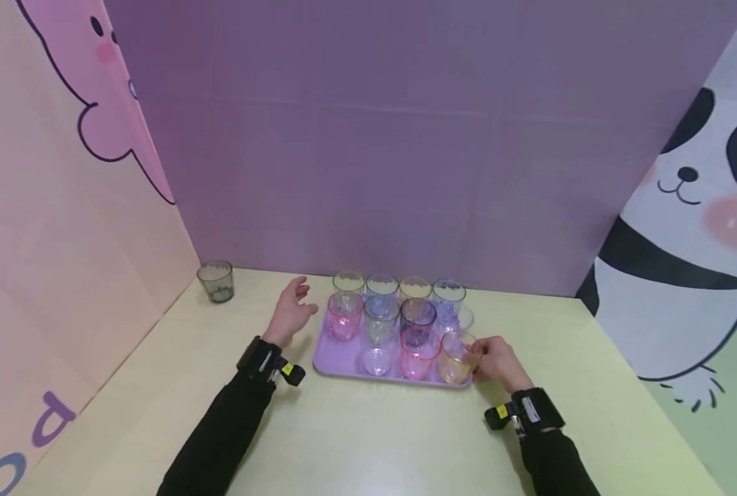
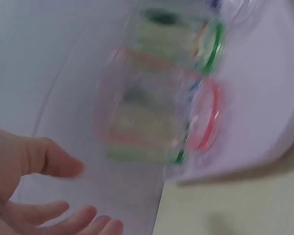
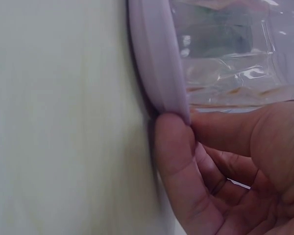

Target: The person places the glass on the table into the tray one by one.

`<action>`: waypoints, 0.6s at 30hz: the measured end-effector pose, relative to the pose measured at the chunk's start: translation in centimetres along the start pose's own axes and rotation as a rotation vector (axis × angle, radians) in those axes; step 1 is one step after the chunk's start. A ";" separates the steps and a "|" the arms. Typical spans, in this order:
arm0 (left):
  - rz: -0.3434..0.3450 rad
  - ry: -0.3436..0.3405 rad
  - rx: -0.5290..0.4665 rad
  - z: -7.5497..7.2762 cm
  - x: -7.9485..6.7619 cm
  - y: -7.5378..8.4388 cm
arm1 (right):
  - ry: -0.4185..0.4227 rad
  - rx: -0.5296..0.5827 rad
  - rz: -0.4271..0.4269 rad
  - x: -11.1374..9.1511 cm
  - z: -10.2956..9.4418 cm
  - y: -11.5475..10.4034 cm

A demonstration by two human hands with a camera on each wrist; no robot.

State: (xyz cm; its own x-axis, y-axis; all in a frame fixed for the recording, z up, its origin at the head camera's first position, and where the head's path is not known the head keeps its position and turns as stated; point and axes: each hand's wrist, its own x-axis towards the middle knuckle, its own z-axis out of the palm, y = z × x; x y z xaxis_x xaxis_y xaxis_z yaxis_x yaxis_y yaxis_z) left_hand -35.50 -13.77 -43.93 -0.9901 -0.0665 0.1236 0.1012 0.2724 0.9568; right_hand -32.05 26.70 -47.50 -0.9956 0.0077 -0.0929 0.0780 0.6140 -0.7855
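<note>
A purple tray (image 1: 337, 355) lies on the table, holding several clear and tinted glasses in rows. At its front right corner my right hand (image 1: 497, 362) pinches the tray's rim (image 3: 157, 54) between thumb and finger, right beside a yellow-tinted glass (image 1: 455, 359). My left hand (image 1: 291, 313) is off the tray's left side, holding nothing, its fingers loosely bent and apart. Nearest to it stands a pink glass (image 1: 345, 320). In the left wrist view the thumb (image 2: 63, 164) is spread from the fingers, with a blurred red-rimmed glass (image 2: 149, 100) beyond.
A grey glass (image 1: 217, 284) stands alone at the table's back left corner. Behind the tray rises a purple wall (image 1: 356, 172), close to the back row of glasses. Printed side panels flank the table (image 1: 368, 441).
</note>
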 end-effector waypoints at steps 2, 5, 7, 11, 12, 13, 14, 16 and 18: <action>0.016 0.077 -0.003 -1.0 0.4 -0.4 | 0.001 0.006 -0.003 0.0 0.0 0.1; 0.014 0.201 -0.002 -2.3 0.8 -1.1 | 0.001 0.012 -0.005 0.1 0.0 0.1; 0.004 0.275 -0.009 -2.9 1.0 -1.4 | -0.001 0.015 -0.002 0.1 0.0 0.1; 0.003 0.399 0.006 -4.2 1.2 -2.0 | -0.008 0.023 -0.004 0.0 -0.1 0.0; 0.009 0.430 0.015 -4.6 1.3 -2.1 | -0.006 0.025 -0.006 -0.1 -0.1 -0.1; 0.014 0.462 0.032 -4.9 1.5 -2.3 | -0.004 0.027 -0.006 -0.1 -0.1 -0.1; 0.022 0.495 0.050 -5.4 1.6 -2.4 | -0.003 0.026 -0.006 -0.1 0.0 -0.1; 0.030 0.560 0.088 -6.3 1.9 -2.5 | -0.007 0.028 -0.006 -0.1 0.0 -0.1; 0.034 0.617 0.126 -7.3 2.3 -2.6 | -0.003 0.024 0.000 -0.1 0.0 0.0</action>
State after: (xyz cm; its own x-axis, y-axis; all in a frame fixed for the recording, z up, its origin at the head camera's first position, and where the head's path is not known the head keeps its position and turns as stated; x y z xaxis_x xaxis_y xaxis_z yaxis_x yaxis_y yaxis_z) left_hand -37.33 -21.65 -44.26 -0.7445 -0.5868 0.3184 0.0819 0.3930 0.9159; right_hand -31.94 26.66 -47.46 -0.9955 0.0054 -0.0949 0.0795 0.5950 -0.7998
